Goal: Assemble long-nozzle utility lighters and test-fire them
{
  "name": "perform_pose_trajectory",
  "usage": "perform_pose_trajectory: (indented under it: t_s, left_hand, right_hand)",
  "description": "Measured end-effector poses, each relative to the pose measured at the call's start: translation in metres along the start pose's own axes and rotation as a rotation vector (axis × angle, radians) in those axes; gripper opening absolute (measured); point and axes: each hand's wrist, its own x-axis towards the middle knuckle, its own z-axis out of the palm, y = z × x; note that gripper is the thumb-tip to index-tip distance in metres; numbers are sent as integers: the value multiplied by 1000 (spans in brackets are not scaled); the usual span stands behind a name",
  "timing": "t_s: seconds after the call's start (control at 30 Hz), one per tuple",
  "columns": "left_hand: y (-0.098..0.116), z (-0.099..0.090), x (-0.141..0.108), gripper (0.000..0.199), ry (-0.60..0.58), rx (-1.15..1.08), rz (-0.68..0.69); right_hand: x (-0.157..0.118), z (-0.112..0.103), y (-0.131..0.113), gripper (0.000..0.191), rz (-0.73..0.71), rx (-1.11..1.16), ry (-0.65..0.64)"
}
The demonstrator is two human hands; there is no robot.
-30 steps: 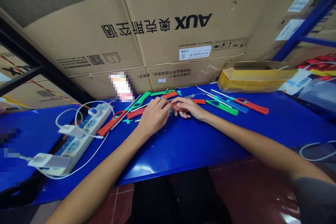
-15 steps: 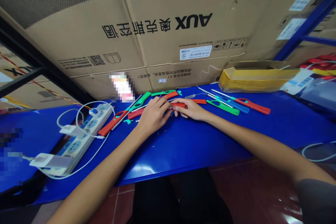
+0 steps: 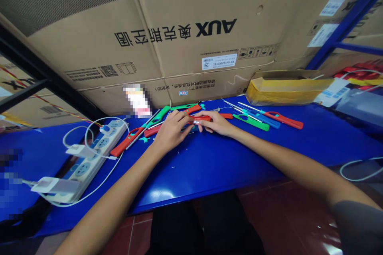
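Both hands are together over the blue table, closed on a red lighter casing (image 3: 204, 118), whose middle shows between them. My left hand (image 3: 172, 130) grips its left end, and its fingers hide that part. My right hand (image 3: 220, 124) pinches the right end. A small shiny metal part shows on the casing near the left fingertips; its kind is unclear. Just left lie a green long-nosed lighter (image 3: 159, 116), a red one (image 3: 127, 143) and a small teal plastic piece (image 3: 145, 140). On the right rest a green lighter (image 3: 253, 122), a blue one (image 3: 271, 122) and a red one (image 3: 287, 120).
A white power strip (image 3: 97, 155) with plugged-in chargers and looping cables stands on the left. At the back, a blurred-out phone-like object (image 3: 139, 101) leans on a large cardboard box (image 3: 179, 0). A yellow-taped open carton (image 3: 284, 89) sits at the back right.
The camera view has shifted slightly. Both hands remain on the red casing, with a small change in the left fingers around its metal part. The other lighters lie as before.
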Motion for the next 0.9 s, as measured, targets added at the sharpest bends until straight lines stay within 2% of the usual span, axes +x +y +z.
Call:
perform_pose_trajectory:
  t_s: [0.33,0.57,0.9]
  left_hand:
    - [3,1,0,8,18,34,6]
    - [5,1,-1,8,26,169,25]
    - [8,-8,0,9,75,373,233]
  right_hand:
    - [0,4,-2,30,2,15,11]
    - [0,6,0,33,8,70,-19]
    - [1,5,4,37,-4,97,-33]
